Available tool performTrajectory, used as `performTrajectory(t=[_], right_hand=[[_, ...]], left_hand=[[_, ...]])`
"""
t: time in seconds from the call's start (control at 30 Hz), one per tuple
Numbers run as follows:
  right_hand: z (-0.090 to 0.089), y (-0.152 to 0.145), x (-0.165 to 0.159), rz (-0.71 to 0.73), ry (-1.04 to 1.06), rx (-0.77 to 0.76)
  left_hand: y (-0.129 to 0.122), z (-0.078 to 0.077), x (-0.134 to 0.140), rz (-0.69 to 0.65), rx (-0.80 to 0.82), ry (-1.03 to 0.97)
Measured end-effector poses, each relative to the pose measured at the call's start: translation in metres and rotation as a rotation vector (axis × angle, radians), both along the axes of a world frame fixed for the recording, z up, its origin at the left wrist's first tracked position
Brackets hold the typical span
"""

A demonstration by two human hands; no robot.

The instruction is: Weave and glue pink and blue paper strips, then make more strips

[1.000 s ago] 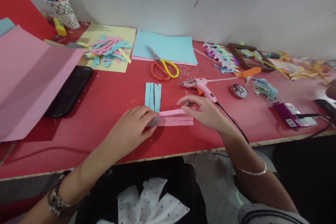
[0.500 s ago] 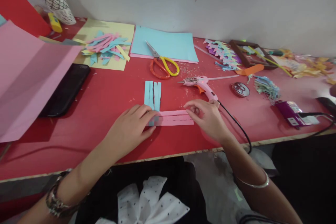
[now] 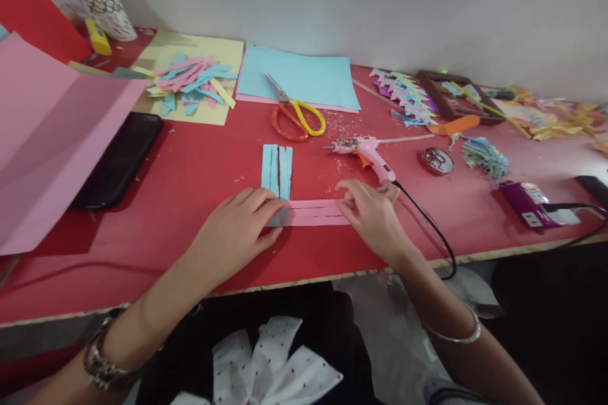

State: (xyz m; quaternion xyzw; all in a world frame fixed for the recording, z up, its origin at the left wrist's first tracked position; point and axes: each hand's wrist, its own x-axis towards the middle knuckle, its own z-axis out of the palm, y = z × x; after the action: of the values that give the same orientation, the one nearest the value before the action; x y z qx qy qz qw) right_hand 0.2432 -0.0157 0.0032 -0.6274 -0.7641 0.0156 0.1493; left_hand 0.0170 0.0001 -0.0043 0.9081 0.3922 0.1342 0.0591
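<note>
Light blue paper strips (image 3: 277, 168) stand upright side by side, slit lengthwise. Pink paper strips (image 3: 313, 213) lie crosswise at their lower end, forming an L with them. My left hand (image 3: 242, 221) presses on the corner where both colours meet, thumb and fingertips bent around it, hiding part of the overlap. At the right end of the pink strips, my right hand (image 3: 375, 215) has its thumb and index finger pinched on the paper; that end is covered by the fingers. Just beyond my right hand lies a pink glue gun (image 3: 363, 150) with a glue stick in its back.
Scissors (image 3: 297, 117) lie before stacked blue paper sheets (image 3: 299, 76). A heap of cut strips (image 3: 192, 82) rests on yellow paper. On the right are a round tin (image 3: 436, 161), a purple power adapter (image 3: 525, 204) and a brown tray (image 3: 446, 98). A black phone (image 3: 123, 158) lies left, partly under pink paper (image 3: 57, 139).
My right hand has shifted slightly, its thumb and index finger now lower over the right end of the pink strips. My left hand stays on the corner.
</note>
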Motion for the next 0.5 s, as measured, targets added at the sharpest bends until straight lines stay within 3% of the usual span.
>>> performTrajectory(t=[0.37, 0.5], right_hand=[[-0.0028, 0.0014, 0.0042, -0.02, -0.01, -0.047], [0.0056, -0.0008, -0.002, -0.08, -0.154, 0.071]], left_hand=[[-0.0007, -0.0004, -0.0012, -0.006, 0.011, -0.032], [-0.0009, 0.0007, -0.0008, 0.023, 0.021, -0.068]])
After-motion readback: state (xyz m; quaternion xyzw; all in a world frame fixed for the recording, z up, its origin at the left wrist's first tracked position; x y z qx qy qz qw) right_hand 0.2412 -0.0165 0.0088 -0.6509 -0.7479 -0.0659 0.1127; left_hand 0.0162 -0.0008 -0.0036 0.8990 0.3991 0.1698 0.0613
